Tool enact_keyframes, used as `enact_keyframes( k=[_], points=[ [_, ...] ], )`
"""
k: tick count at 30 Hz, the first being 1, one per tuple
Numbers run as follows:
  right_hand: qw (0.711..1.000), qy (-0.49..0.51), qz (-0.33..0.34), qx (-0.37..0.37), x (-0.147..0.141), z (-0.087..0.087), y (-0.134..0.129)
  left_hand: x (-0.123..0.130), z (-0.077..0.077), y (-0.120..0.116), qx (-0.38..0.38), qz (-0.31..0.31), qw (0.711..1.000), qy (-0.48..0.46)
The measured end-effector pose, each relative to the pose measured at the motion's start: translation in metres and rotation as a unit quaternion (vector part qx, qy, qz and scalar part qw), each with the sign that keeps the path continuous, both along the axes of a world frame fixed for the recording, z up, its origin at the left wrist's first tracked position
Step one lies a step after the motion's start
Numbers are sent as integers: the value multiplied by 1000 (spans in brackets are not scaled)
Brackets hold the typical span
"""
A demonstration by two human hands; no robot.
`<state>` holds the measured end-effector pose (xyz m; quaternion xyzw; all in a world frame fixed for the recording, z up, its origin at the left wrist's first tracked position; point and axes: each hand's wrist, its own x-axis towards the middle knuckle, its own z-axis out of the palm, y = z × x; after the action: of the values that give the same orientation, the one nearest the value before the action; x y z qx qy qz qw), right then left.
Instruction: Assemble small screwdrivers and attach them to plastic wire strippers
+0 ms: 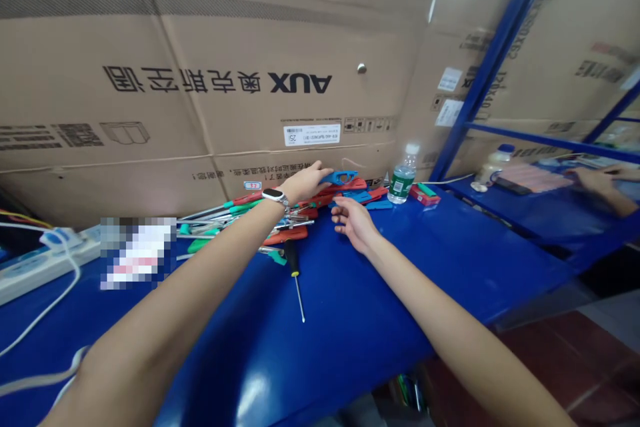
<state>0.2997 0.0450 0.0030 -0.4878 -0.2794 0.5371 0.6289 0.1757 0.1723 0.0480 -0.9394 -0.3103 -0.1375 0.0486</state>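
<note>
Left hand [306, 183]: I see it grasping the blue tool [344, 177], axis along tabletop [340, 327] back edge.
Right hand [357, 224]: released, farther, frontward.

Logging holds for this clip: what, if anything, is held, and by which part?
The left grip appears to hold a blue, looped, plastic-looking tool by one end; the right grip appears empty.

Smooth plastic blue tool [333, 177] — glossy tabletop [350, 310] — matt cardboard [225, 117]
</note>
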Motion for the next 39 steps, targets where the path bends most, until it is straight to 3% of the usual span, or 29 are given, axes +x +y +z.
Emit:
enact_keyframes(
  k=[6, 10, 14, 20, 28, 30, 32, 36, 39],
  points=[
    [993, -108, 31, 36, 2, -4, -1, 30, -14, 11, 59, -21, 997, 33],
    [988, -142, 48, 44, -1, -5, -1, 33, -29, 4, 113, -15, 993, 37],
    [981, -183, 53, 47, -5, -9, -1, 25, -30, -4, 95, 7, 995, -18],
    [960, -258, 48, 94, -8, -21, -1, -7, -25, -25, 76, 57, 993, -69],
    [907, -403, 60, 110, -13, -40, 1, -86, -36, -68, 79, 58, 990, -99],
    [883, -451, 59, 116, -14, -40, 0, -109, -40, -83, 79, 40, 989, -119],
    [841, -522, 74, 121, -16, -38, -5, -132, -45, -99, 77, 35, 986, -143],
    [709, -678, 129, 145, -25, -26, -17, -175, -54, -125, 62, 40, 987, -145],
    [613, -759, 159, 156, -34, -14, -16, -199, -60, -131, 30, 48, 991, -120]
  ],
)
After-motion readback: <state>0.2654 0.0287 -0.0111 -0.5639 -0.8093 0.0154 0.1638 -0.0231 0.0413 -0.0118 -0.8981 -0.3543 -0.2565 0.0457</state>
